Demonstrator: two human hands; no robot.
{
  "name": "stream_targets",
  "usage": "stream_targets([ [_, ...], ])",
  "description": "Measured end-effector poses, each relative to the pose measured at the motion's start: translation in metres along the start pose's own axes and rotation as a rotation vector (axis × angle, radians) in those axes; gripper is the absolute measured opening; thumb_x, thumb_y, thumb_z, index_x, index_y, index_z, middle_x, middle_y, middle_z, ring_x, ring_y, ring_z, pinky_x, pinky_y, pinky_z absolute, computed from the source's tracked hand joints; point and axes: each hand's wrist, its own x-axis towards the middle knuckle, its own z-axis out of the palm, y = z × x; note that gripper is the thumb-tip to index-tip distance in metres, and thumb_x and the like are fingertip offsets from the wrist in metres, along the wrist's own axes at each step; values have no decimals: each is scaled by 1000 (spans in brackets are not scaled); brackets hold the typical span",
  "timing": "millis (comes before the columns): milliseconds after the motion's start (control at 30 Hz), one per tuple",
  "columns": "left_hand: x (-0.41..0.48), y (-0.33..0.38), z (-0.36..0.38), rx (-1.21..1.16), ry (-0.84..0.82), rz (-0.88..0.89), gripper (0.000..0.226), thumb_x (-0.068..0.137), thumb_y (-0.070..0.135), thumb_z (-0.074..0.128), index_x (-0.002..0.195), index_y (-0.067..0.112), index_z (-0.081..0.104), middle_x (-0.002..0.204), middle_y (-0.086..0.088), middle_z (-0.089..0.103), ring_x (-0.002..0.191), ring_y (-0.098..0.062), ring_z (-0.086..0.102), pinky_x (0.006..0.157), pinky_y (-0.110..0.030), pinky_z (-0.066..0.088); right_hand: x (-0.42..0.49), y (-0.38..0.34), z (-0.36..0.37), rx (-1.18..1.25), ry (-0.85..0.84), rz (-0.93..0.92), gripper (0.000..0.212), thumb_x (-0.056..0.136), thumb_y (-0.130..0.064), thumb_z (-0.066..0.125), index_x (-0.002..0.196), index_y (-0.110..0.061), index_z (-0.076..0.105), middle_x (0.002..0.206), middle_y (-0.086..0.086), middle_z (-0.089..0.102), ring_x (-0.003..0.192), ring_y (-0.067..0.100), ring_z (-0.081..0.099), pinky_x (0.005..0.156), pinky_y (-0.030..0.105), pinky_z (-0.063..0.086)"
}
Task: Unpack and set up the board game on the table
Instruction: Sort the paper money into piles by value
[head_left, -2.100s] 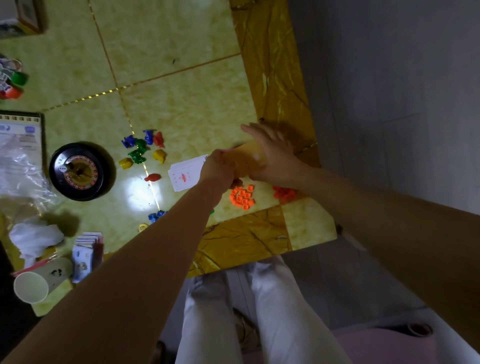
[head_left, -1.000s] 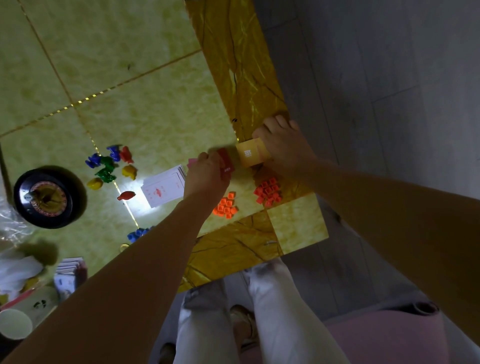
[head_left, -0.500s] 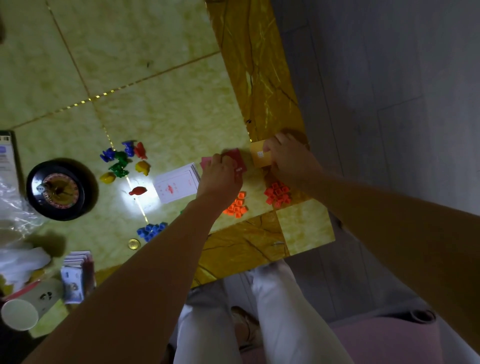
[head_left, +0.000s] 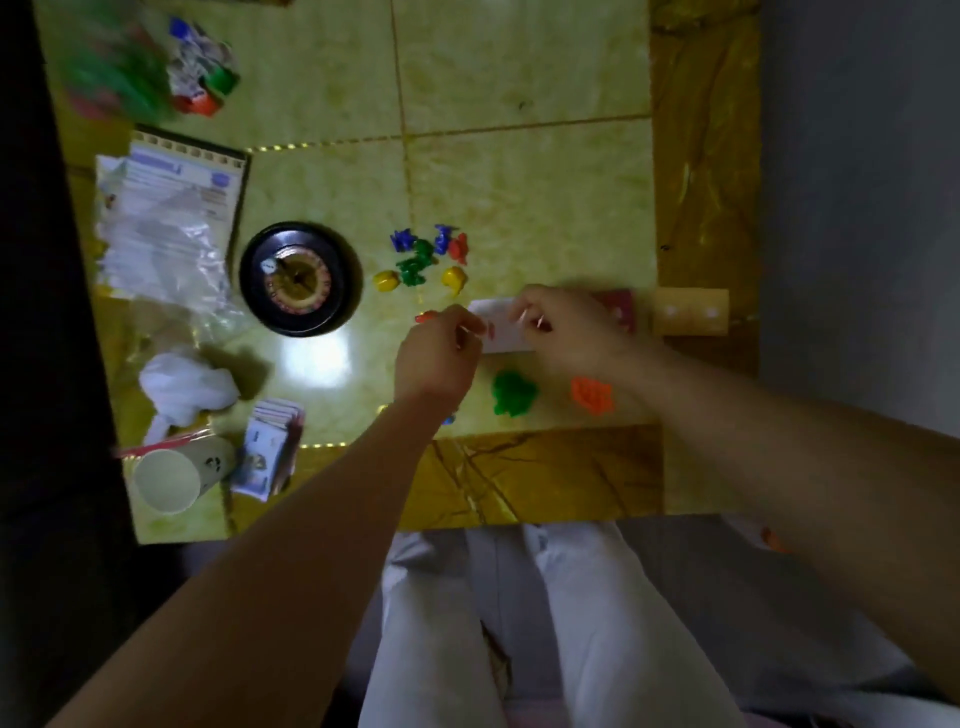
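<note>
Orange deck (head_left: 691, 312) and red deck (head_left: 621, 306) are down, your right hand (head_left: 569, 330) and left hand (head_left: 436, 356) at the white cards (head_left: 501, 338) on the worktop (head_left: 519, 171), right fingers (head_left: 530, 312) pinching an edge, left grip unclear; a rushed lift scatters them into the green pieces (head_left: 514, 392).

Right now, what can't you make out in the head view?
Head view only:
- White card deck: mostly under the left hand and right hand; grip unclear.
- Blue pieces: nearly hidden behind the left wrist.
- Red card deck: partly covered by the right hand.
- Top-left pile: motion-blurred.
</note>
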Motion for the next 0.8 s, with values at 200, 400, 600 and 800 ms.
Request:
stream_targets([
  [200,-31,-116,-68,-11,174,-223,20,90,12,53,103,14,68,95,-8,69,89,-28,63,66,-30,39,24,-99,90,38,-224,-74,18,91,-14,53,104,-19,64,82,-8,56,77,12,55,67,26,43],
  [400,-63,-177,-69,-97,182,-342,19,93,17,51,100,8,67,93,-14,69,90,-33,62,71,-37,45,40,-145,163,-89,-343,-12,25,93,-21,56,117,-14,55,106,9,62,91,25,59,73,30,47],
  [600,-90,-213,-54,-331,248,-709,24,93,28,54,84,6,61,97,-15,67,98,-33,61,74,-31,38,50,-161,199,-326,-206,-90,54,81,-46,67,123,-17,49,124,6,51,110,25,54,92,43,47],
  [800,-98,-255,-45,-610,452,-969,51,84,32,70,114,-4,50,115,-22,59,111,-38,56,87,-41,45,46,-173,233,-616,-95,-149,82,76,-63,65,130,-6,43,127,12,44,119,28,43,100,37,38],
])
